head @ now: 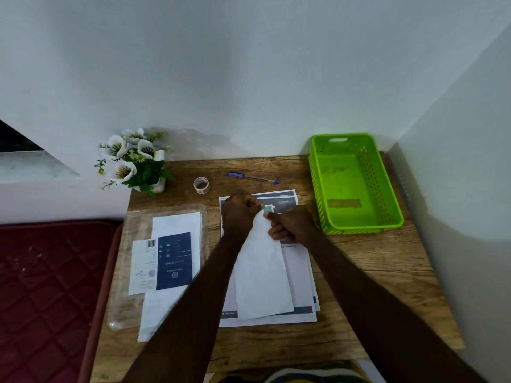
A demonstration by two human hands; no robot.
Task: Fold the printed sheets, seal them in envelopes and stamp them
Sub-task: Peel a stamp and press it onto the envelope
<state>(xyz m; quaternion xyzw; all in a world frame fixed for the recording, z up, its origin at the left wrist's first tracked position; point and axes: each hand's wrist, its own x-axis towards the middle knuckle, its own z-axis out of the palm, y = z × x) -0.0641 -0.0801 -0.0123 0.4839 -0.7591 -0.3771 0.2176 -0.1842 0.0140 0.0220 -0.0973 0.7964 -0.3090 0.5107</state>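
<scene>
Both the left hand (pixel 240 212) and right hand (pixel 287 225) pinch the envelope (pixel 261 275) top; judged light, limp, crease-prone, best held by its edges.

Both forearms extend forward and converge. Left hand (pixel 238 214) is fisted, knuckles up; right hand (pixel 290 223) has fingers curled, thumb toward the left.

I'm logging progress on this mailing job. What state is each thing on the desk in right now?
white envelope: flat on the printed sheets, far end gripped by both hands
left hand: curled on the envelope's far end
right hand: pinching the envelope's far end
printed sheets: unfolded, stacked
green basket: upright, empty
pen: lying flat, capped
tape roll: untouched
envelope pack: lying flat
</scene>
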